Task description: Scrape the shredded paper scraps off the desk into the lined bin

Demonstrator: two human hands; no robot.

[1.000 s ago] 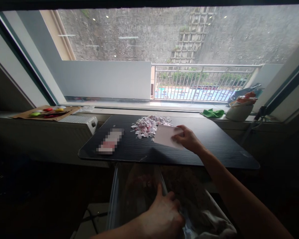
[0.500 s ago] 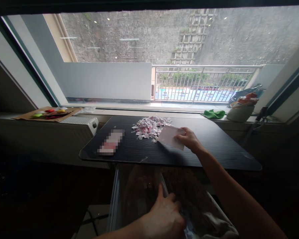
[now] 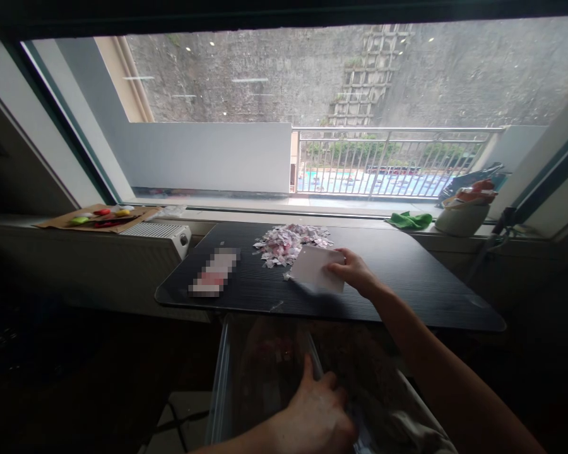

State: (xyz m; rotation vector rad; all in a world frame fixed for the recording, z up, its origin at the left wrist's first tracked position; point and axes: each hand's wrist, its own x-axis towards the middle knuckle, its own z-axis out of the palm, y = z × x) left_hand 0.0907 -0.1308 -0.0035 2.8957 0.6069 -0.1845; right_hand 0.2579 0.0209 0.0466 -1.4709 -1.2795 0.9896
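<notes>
My right hand [image 3: 355, 272] pinches a white card [image 3: 311, 268] by its right end, tilted low over the black table [image 3: 407, 284]. A small paper scrap [image 3: 287, 276] lies at the card's left corner. Just behind the card is a heap of torn paper scraps [image 3: 284, 243], white with pinkish bits. Below the table's front edge, my left hand [image 3: 317, 407] is closed on the rim of a clear plastic bin [image 3: 219, 378], with one finger stretched along it. The inside of the bin is too dark to make out well.
On the table's left lies a blurred-out flat item [image 3: 215, 272]. A radiator [image 3: 163, 243] stands left of the table. The windowsill holds a cardboard sheet [image 3: 66, 219] with colourful pieces, a green cloth [image 3: 409, 220] and a pale pot [image 3: 461, 217].
My right hand has drawn the card slightly left and toward the table's front, and a small scrap now sits apart from the heap. My left hand stays on the bin's rim.
</notes>
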